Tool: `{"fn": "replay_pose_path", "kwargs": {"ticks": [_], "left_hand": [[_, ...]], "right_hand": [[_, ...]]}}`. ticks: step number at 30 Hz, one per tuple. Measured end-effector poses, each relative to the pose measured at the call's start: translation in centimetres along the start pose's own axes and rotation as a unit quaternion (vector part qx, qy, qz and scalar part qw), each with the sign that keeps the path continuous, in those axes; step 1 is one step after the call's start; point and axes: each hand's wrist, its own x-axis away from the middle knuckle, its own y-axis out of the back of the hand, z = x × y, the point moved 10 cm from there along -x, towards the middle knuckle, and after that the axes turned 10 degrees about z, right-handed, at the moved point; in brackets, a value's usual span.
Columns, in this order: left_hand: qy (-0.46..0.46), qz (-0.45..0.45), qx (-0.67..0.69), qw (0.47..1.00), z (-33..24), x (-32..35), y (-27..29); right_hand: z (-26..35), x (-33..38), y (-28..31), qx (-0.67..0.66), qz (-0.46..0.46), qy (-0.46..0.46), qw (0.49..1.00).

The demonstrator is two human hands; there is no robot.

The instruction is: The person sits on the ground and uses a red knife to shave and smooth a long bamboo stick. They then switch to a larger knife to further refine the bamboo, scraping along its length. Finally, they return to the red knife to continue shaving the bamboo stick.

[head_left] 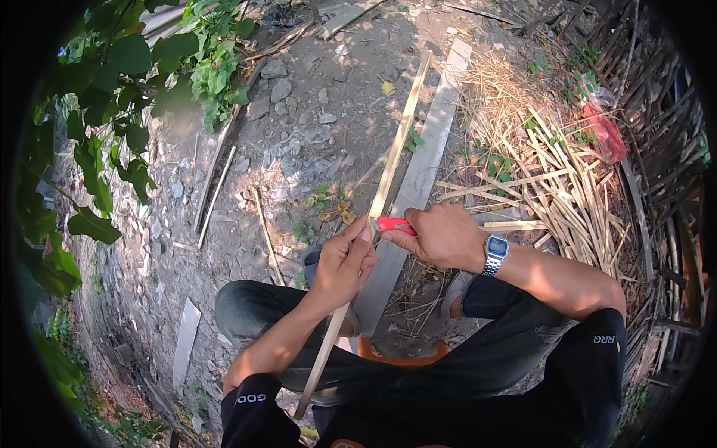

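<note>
A long, pale wooden strip [396, 151] runs slantwise from near my lap up toward the far ground. My left hand [345, 259] is closed around its middle, thumb along the top. Just to the right, my right hand [442, 233] grips a red-handled utility knife [393, 225], its front end against the strip beside my left fingertips. The blade itself is too small to make out. A silver digital watch [495, 255] is on my right wrist. Beneath the strip lies a long grey board [431, 153] on the ground, reaching back between my feet.
A loose heap of thin split strips [571, 183] lies to the right, near a red plastic bag [603, 134] and a stick fence [657, 97]. Leafy branches [97, 149] hang at the left. Stones and a flat board piece [187, 342] lie on the dirt. An orange seat edge [403, 361] shows between my legs.
</note>
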Motion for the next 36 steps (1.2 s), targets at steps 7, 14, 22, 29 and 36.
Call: {"fn": "replay_pose_path", "kwargs": {"ticks": [7, 14, 22, 29, 36], "left_hand": [[-0.002, 0.009, -0.003, 1.000, -0.1, -0.8, 0.7], [0.055, 0.072, -0.051, 0.995, 1.8, 2.3, -1.9], [0.030, 0.058, -0.119, 0.991, 1.2, 2.1, -1.7], [0.009, 0.036, -0.090, 0.995, -0.4, 1.5, -3.4], [-0.008, 0.016, -0.110, 0.994, 0.8, 0.3, -3.4]], "right_hand": [[-1.3, -0.9, 1.4, 0.039, -0.075, 0.041, 0.996], [-11.5, 1.0, 5.7, 0.048, -0.123, -0.140, 0.981], [-4.9, 3.8, 3.9, 0.014, -0.127, -0.045, 0.991], [-0.8, 5.0, 0.3, -0.040, -0.061, -0.003, 0.997], [-2.0, 4.4, -0.5, 0.010, -0.087, 0.012, 0.996]]}}
